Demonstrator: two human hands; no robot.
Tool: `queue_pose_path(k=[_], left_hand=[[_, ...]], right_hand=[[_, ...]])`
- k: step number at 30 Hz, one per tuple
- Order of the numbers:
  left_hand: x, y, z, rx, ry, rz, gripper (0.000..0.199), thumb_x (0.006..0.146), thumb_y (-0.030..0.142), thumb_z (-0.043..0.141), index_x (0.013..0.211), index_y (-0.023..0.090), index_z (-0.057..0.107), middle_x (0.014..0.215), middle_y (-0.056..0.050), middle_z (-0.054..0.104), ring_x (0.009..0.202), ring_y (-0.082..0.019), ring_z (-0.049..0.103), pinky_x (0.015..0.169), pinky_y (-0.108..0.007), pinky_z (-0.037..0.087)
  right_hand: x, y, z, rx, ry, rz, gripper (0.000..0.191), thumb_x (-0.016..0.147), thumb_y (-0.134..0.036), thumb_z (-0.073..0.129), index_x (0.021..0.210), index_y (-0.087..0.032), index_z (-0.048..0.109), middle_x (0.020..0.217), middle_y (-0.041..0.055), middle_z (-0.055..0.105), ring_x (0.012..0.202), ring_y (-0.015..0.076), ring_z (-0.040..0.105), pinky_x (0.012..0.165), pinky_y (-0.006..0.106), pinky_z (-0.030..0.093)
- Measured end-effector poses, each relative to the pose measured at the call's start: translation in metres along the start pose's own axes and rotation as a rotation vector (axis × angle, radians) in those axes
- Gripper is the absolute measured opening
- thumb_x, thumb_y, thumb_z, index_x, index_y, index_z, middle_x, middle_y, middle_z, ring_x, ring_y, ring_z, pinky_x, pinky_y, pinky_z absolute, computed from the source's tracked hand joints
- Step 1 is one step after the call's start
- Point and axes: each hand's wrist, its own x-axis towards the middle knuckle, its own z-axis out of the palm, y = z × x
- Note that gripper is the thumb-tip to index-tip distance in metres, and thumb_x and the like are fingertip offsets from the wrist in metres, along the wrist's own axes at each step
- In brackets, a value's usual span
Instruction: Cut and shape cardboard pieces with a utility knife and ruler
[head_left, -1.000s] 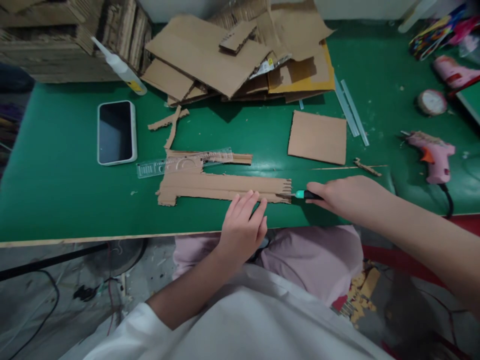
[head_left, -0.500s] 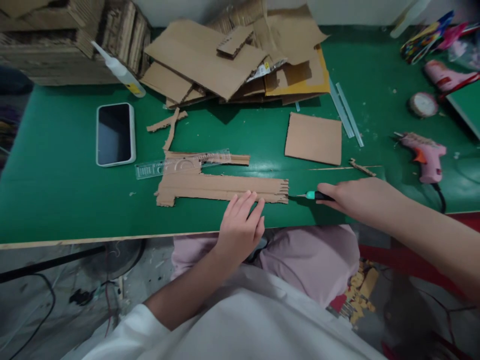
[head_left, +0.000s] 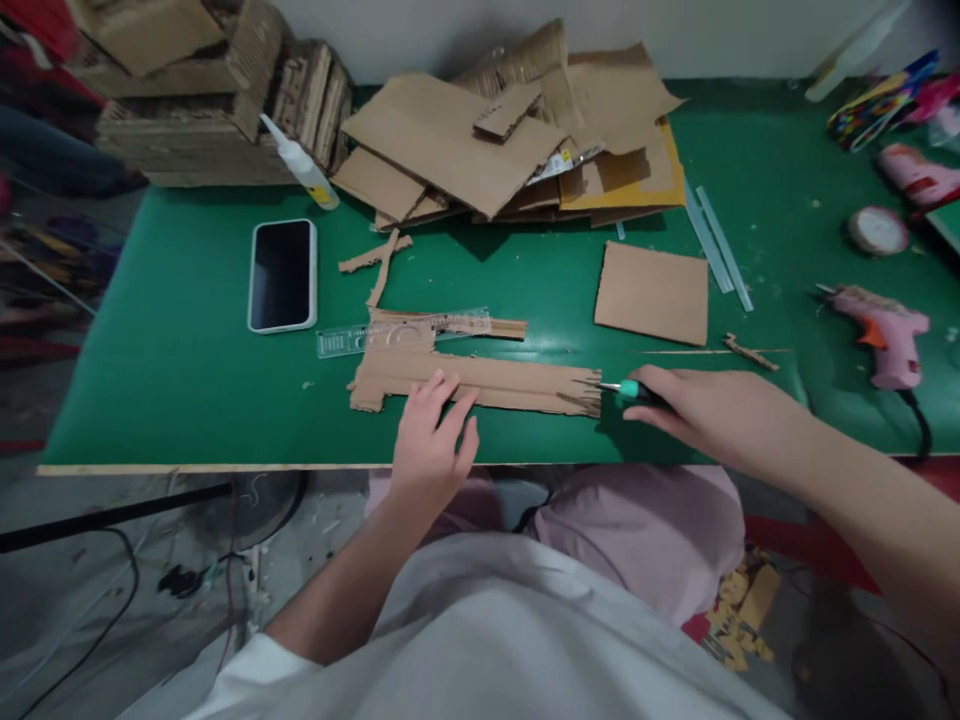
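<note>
A long cardboard piece [head_left: 525, 382] lies near the front edge of the green table, its right end cut into narrow slits. My left hand [head_left: 435, 435] rests on its lower edge left of the middle, fingers apart. At the slit end, my right hand [head_left: 694, 405] is closed round a craft knife [head_left: 634, 390] with a green collar; its thin blade reaches over the cardboard. A clear ruler [head_left: 405, 332] lies across the cardboard's upper left part. Just behind it is a narrow cardboard strip [head_left: 510, 329].
Cardboard sheets [head_left: 450, 140] are heaped at the back, beside a glue bottle [head_left: 300, 165] and stacked cardboard [head_left: 187, 140]. A phone [head_left: 283, 275] lies left, a square cardboard piece [head_left: 651, 292] right of centre, and a pink glue gun [head_left: 885, 330] far right.
The view has shifted, so the table things appear further right. My left hand has moved left along the cardboard. The knife blade has come from beside the slit end to over it.
</note>
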Motion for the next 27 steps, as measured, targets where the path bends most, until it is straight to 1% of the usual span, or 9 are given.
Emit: queue_pose_path(k=[2, 5, 9, 13, 19, 27], left_hand=[[0.001, -0.008, 0.0, 0.007, -0.021, 0.004, 0.029, 0.084, 0.015, 0.053, 0.113, 0.014, 0.057, 0.122, -0.016, 0.057, 0.122, -0.031, 0.048, 0.103, -0.053, 0.038], [0.002, -0.01, 0.003, -0.016, -0.028, 0.005, 0.029, 0.084, 0.015, 0.053, 0.113, 0.013, 0.057, 0.122, -0.016, 0.057, 0.122, -0.029, 0.049, 0.103, -0.048, 0.039], [0.003, -0.009, 0.005, -0.031, 0.003, -0.009, 0.026, 0.084, 0.015, 0.053, 0.109, 0.012, 0.058, 0.119, -0.016, 0.059, 0.12, -0.028, 0.051, 0.103, -0.046, 0.041], [0.003, -0.009, 0.006, -0.025, 0.016, -0.013, 0.026, 0.084, 0.016, 0.052, 0.109, 0.013, 0.059, 0.119, -0.014, 0.06, 0.118, -0.028, 0.053, 0.102, -0.046, 0.042], [0.004, -0.009, 0.006, -0.014, 0.022, -0.016, 0.026, 0.084, 0.016, 0.052, 0.108, 0.013, 0.059, 0.118, -0.015, 0.061, 0.118, -0.027, 0.053, 0.102, -0.046, 0.043], [0.003, -0.009, 0.007, -0.024, 0.019, -0.022, 0.027, 0.085, 0.017, 0.05, 0.11, 0.014, 0.059, 0.118, -0.014, 0.06, 0.119, -0.027, 0.052, 0.102, -0.047, 0.042]], right_hand=[[0.018, -0.022, -0.006, -0.06, -0.024, -0.044, 0.038, 0.092, -0.05, 0.031, 0.099, -0.02, 0.052, 0.07, 0.0032, 0.063, 0.056, 0.018, 0.059, 0.043, 0.025, 0.017], [0.042, -0.05, -0.015, -0.131, -0.013, -0.072, 0.035, 0.094, -0.045, 0.031, 0.097, -0.017, 0.052, 0.065, 0.0044, 0.062, 0.053, 0.0195, 0.061, 0.042, 0.026, 0.013], [0.058, -0.07, -0.021, -0.119, -0.034, -0.078, 0.032, 0.093, -0.044, 0.035, 0.094, -0.016, 0.052, 0.067, 0.0065, 0.065, 0.055, 0.021, 0.064, 0.042, 0.026, 0.014], [0.061, -0.076, -0.021, -0.097, -0.066, -0.079, 0.03, 0.093, -0.042, 0.036, 0.095, -0.016, 0.052, 0.069, 0.0072, 0.067, 0.058, 0.0218, 0.065, 0.042, 0.026, 0.017], [0.063, -0.078, -0.017, -0.088, -0.057, -0.086, 0.027, 0.092, -0.04, 0.039, 0.095, -0.016, 0.052, 0.068, 0.0057, 0.067, 0.057, 0.0218, 0.065, 0.042, 0.026, 0.019], [0.064, -0.08, -0.013, -0.056, -0.05, -0.092, 0.027, 0.093, -0.038, 0.037, 0.094, -0.016, 0.052, 0.074, 0.0075, 0.068, 0.06, 0.0201, 0.065, 0.043, 0.027, 0.022]])
